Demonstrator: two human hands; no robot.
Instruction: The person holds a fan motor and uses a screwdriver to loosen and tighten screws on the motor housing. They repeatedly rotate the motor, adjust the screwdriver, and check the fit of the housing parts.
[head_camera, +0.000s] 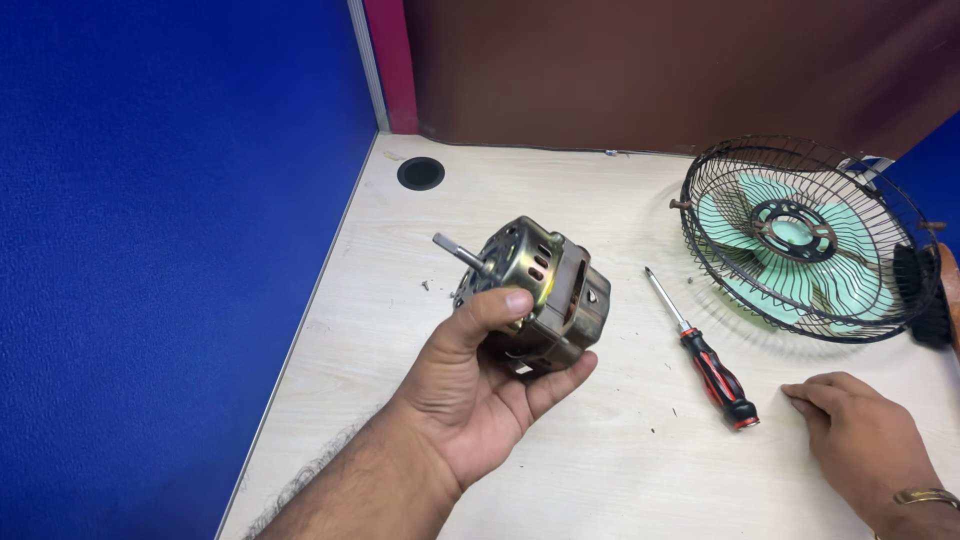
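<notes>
two bare hands work over a pale wooden desk (600, 470), seen from above. at far left stands a blue partition (150, 250), with a round black cable hole (420, 173) in the desk near the back corner. the left hand (480, 390) is raised above the desk, palm up, thumb and fingers wrapped around a brass-coloured fan motor (540, 295); its steel shaft (462, 254) points up and to the left. the motor is already free of the fan, so this looks like the inspection stage, the casing being turned over for a look. right of the motor, a screwdriver (705, 355) with a red and black handle lies on the desk, tip pointing away. the right hand (850, 430) rests flat and relaxed on the desk just beside the handle, holding nothing. behind it, at the far right, a black wire fan guard (810, 240) leans tilted with pale green blades (800, 260) inside. any further opening of the casing would likely call for picking up the screwdriver while gripping the motor firmly.
</notes>
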